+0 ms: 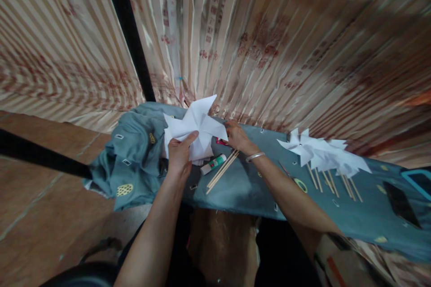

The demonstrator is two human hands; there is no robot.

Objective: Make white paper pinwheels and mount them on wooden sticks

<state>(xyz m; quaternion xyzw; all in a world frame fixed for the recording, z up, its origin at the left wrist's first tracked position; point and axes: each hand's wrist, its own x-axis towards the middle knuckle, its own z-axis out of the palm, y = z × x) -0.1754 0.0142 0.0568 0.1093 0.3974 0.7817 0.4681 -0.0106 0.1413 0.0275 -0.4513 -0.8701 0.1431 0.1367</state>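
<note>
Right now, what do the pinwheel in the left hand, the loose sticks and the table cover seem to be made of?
Pinwheel: thin matte white paper, judging by its crisp folded points. Sticks: pale, thin and straight, probably bare wood or bamboo. Table cover: grey-blue printed cloth, soft, since it bunches and drapes at the edge.

White paper pinwheel (197,128), centre frame. Grey-blue cloth (235,188) with small yellow and white motifs. Glue stick (213,164) white, green cap. Curtain (269,31) cream-striped, red print. Pale wooden sticks (222,169).
</note>
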